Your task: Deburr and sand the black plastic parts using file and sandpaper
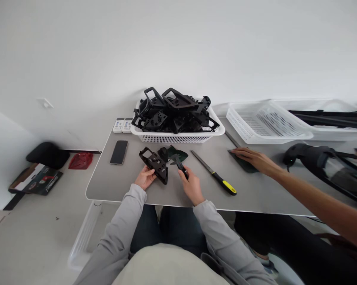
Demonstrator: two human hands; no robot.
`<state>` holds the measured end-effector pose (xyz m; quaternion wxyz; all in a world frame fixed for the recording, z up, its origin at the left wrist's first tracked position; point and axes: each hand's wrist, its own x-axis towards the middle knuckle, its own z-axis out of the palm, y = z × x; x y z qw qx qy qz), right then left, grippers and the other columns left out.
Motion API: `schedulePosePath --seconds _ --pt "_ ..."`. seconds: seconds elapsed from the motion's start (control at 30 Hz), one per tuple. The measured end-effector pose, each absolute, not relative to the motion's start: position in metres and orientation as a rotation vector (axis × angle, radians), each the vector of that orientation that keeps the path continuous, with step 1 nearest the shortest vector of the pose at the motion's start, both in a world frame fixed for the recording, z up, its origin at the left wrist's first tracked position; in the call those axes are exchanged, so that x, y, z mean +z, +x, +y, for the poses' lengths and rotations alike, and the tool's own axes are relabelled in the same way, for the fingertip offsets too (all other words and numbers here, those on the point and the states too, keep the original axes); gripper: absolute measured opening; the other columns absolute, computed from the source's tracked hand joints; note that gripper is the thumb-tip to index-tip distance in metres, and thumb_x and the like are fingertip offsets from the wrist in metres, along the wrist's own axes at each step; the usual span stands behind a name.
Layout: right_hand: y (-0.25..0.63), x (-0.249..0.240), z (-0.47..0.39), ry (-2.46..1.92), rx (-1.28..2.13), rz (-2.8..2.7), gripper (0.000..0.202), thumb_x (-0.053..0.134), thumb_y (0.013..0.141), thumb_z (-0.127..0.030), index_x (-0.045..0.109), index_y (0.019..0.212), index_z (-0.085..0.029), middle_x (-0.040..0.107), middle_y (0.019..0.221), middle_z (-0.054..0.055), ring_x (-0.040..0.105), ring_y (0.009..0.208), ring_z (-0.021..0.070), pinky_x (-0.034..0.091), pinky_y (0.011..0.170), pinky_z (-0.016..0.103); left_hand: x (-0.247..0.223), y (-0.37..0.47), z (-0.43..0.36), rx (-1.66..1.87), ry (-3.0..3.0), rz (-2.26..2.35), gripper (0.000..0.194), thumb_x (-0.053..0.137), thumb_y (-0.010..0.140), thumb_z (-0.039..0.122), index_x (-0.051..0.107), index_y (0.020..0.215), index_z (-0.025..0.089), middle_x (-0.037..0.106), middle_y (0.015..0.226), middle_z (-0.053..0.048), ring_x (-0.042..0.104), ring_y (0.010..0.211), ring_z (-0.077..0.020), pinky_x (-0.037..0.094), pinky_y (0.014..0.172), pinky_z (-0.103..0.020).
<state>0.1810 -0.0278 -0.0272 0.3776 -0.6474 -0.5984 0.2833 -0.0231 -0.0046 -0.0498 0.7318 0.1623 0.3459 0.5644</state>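
My left hand (145,177) grips the lower left side of a black plastic frame part (155,163), tilted above the grey table. To its right, my right hand (192,186) is closed round a dark caliper-like tool (182,169), whose jaws point up and left toward the part. Behind the tool, a dark green glossy piece (178,153) lies on the table beside a small round black piece (163,153). A file with a yellow and black handle (226,186) rests right of my right hand.
A white basket (178,138) heaped with black parts stands at the back. A phone (119,152) lies left. Another person's hand (249,156) touches a dark sheet (245,165) at right. White trays (285,138) and a black curved object (317,158) are farther right.
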Motion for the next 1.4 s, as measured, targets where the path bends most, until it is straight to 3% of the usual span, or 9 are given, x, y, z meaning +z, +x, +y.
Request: schedulePosePath --seconds 0.17,0.57,0.87,1.07,1.4 --pt "0.171 -0.031 -0.033 -1.570 0.988 -1.402 0.066 0.043 0.077 -0.065 0.060 0.110 -0.010 0.064 0.063 0.004 0.059 0.058 0.0198 0.044 0.056 0.030 -0.051 -0.021 -0.004 1.282 0.254 0.841 0.044 0.069 0.057 -0.006 0.068 0.095 0.016 0.072 0.077 -0.002 0.067 0.078 -0.0158 0.052 0.085 -0.031" --pt "0.144 -0.037 -0.038 -1.686 0.791 -1.574 0.043 0.045 0.085 -0.045 0.057 0.114 -0.015 0.070 0.083 0.010 0.067 0.070 0.0252 0.048 0.062 0.032 -0.053 -0.011 -0.006 1.398 0.335 0.936 0.027 0.076 0.052 0.001 0.068 0.072 0.017 0.073 0.076 0.000 0.067 0.084 -0.0186 0.049 0.091 -0.036" --pt "0.137 -0.042 -0.035 -1.680 0.784 -1.563 0.037 0.046 0.086 -0.043 0.057 0.111 -0.018 0.070 0.081 0.008 0.068 0.071 0.0254 0.048 0.061 0.031 -0.056 -0.001 -0.010 1.538 0.288 0.985 0.030 0.075 0.054 0.001 0.068 0.078 0.017 0.072 0.083 0.000 0.065 0.095 -0.0201 0.045 0.094 -0.038" --pt "0.135 -0.047 -0.033 -1.723 0.761 -1.552 0.041 0.044 0.086 -0.046 0.056 0.112 -0.016 0.071 0.084 0.011 0.068 0.073 0.0270 0.048 0.062 0.033 -0.056 -0.002 -0.010 1.538 0.305 0.978 0.033 0.075 0.054 0.001 0.068 0.081 0.018 0.072 0.084 0.001 0.065 0.093 -0.0188 0.046 0.093 -0.036" --pt "0.131 -0.046 -0.033 -1.688 0.828 -1.451 0.047 0.045 0.083 -0.054 0.059 0.109 -0.017 0.068 0.072 0.007 0.064 0.064 0.0238 0.045 0.059 0.030 -0.061 -0.001 -0.010 1.544 0.304 0.972 0.035 0.075 0.056 0.004 0.066 0.085 0.021 0.071 0.092 0.002 0.059 0.110 -0.0192 0.041 0.101 -0.037"
